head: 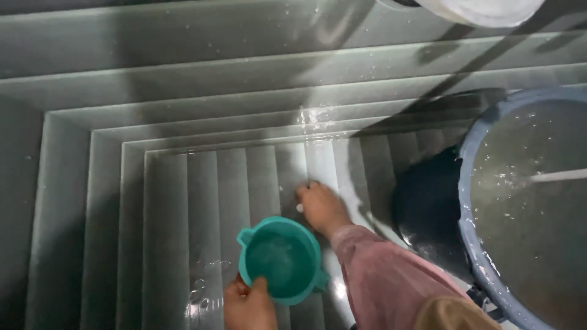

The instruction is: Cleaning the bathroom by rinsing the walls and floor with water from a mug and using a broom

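Observation:
My left hand grips the near rim of a round teal plastic mug, with the thumb hooked over the edge. The mug has a little water in it and hangs just above the wet ribbed grey floor. My right hand, in a pink sleeve, rests knuckles-up on the floor just beyond the mug. Its fingers are curled down against the surface. A small white speck shows at its left edge, and I cannot tell whether the hand holds anything.
A large blue tub of water fills the right side, with a pale thin stream or pipe over it. A dark round shape lies beside the tub. A white container sits at the top edge. Stepped ledges surround the floor.

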